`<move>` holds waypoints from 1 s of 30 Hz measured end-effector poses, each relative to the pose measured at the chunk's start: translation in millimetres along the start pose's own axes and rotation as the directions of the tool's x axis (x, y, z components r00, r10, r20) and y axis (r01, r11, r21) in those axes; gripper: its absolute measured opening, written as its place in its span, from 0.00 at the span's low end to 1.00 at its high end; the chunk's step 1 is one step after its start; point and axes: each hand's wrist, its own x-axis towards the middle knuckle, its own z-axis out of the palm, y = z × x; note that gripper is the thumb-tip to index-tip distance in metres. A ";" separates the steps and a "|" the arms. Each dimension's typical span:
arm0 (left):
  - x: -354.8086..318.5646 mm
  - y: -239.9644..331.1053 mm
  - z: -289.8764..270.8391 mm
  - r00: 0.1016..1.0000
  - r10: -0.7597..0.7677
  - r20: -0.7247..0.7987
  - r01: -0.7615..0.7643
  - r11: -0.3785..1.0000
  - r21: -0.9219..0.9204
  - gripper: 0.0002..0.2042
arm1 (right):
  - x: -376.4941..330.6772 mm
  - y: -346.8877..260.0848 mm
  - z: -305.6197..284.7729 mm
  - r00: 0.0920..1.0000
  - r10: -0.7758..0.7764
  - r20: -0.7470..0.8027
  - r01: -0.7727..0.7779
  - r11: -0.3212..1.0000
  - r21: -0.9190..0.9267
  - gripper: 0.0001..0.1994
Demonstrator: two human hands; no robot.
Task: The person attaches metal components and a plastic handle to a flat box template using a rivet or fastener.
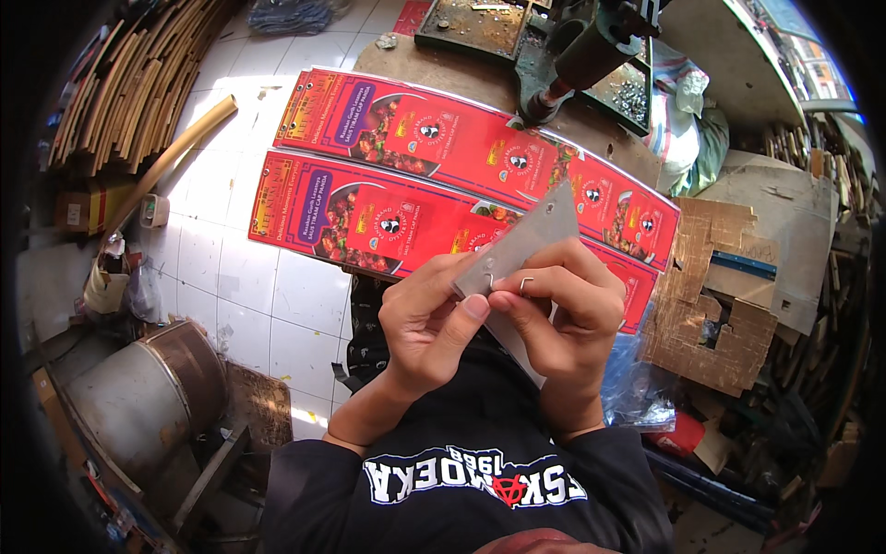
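Note:
A flat grey strip with small holes near its end is tilted in front of my chest. My left hand is closed on its edge, with the thumb toward the middle. The thumb and index finger of my right hand pinch a small bent metal wire hook close to the strip's face. Another small bent wire shows at the strip, beside my left thumb. Beyond my hands lie long red printed panels in two rows, partly hidden by the hands and strip.
A dark green press stands at the far side, with metal trays of small parts. Torn cardboard lies at right, a blue plastic bag nearer me. At left are stacked boards, a bent tube and a metal drum.

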 end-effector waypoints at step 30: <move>-2.8 5.5 1.4 0.999 -0.009 0.052 0.012 0.998 -0.064 0.19 | -4.4 6.6 1.1 0.994 -0.072 -0.079 0.077 0.995 0.060 0.07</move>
